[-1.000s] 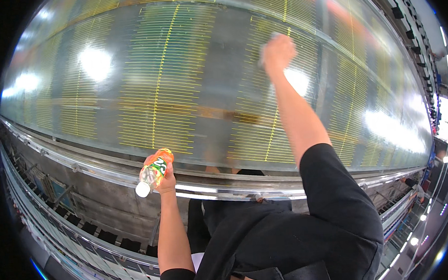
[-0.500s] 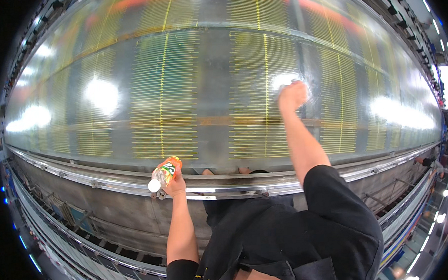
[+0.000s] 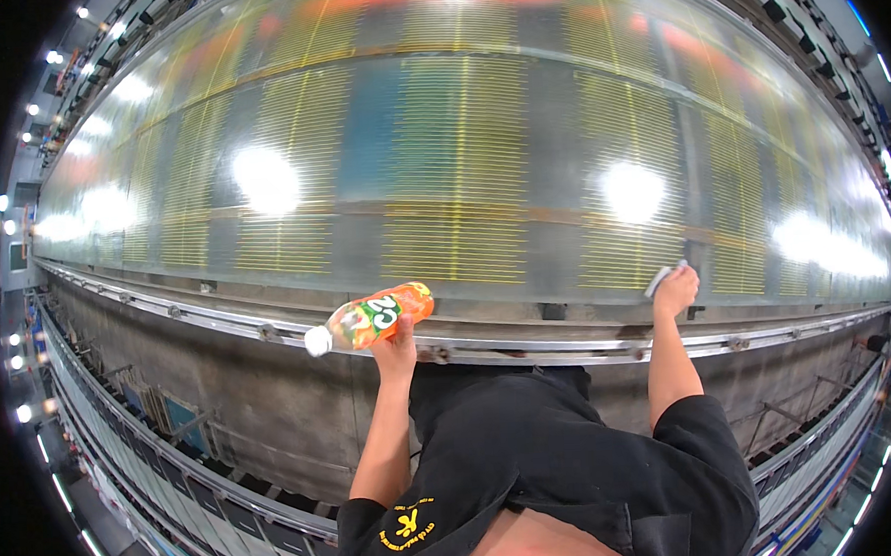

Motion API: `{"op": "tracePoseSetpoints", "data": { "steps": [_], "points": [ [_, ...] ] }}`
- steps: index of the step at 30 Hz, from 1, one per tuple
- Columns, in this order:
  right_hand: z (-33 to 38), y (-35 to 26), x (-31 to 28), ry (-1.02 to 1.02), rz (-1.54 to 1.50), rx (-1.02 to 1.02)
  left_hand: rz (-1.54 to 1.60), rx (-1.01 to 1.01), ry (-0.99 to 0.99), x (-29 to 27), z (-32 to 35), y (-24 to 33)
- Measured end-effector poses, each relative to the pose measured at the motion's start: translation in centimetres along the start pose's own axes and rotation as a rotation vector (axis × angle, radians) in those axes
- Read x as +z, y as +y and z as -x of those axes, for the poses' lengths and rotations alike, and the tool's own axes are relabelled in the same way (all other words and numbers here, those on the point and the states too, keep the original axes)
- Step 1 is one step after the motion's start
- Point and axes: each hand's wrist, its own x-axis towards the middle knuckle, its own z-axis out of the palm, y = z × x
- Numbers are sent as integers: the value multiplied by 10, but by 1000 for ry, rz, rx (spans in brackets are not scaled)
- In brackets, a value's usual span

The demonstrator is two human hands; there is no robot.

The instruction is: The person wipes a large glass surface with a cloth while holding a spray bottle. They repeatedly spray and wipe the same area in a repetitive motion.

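My left hand [image 3: 397, 354] grips a plastic bottle [image 3: 378, 318] with an orange and green label. The bottle lies tilted on its side above the metal rail, its white cap [image 3: 318, 341] pointing left. Further right, my right hand [image 3: 677, 293] is closed round a small white cloth or pad [image 3: 656, 281], with part of it sticking out to the left. That hand rests at the near edge of a long, glossy, see-through panel [image 3: 551, 154], which carries bands of fine yellow lines [image 3: 456, 178].
A metal rail [image 3: 558, 351] runs along the panel's near side, between it and my body. Bright lamp reflections [image 3: 267, 181] lie on the panel. Below the rail is a brownish-grey surface [image 3: 243, 411]. Long railings [image 3: 186, 478] curve past at lower left.
My right hand has come back from further out on the panel to its near edge. The bottle in my left hand has turned more sideways. The whole view has shifted left along the panel.
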Motion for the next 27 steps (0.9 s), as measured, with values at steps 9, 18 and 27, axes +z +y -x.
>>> {"op": "tracePoseSetpoints", "data": {
  "steps": [9,18,27],
  "points": [
    [203,-295,-66,-241,-302,-378,-478,22,58,-227,-141,-70],
    [136,-487,-9,-109,-370,-442,-692,134,78,-225,-154,-98],
    [242,-426,-68,-124,-503,-1035,-630,146,183,-210,-160,-92]
  ]
}}
